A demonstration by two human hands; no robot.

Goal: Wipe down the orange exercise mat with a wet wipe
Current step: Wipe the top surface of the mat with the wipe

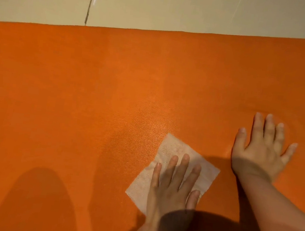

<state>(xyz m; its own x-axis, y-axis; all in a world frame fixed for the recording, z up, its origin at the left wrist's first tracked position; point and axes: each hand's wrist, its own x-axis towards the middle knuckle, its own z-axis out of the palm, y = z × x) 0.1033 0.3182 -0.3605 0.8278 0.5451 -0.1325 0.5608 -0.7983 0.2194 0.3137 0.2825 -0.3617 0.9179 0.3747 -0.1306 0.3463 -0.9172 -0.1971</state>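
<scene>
Both hands are bare: the left hand (172,187) and the right hand (261,149) carry no gloves, rings, watch or bands that can be seen. The fingernails are short and unpainted. Both forearms are bare too, with no sleeve showing up to the frame edge. Shadow covers the left wrist and part of the right forearm.
</scene>
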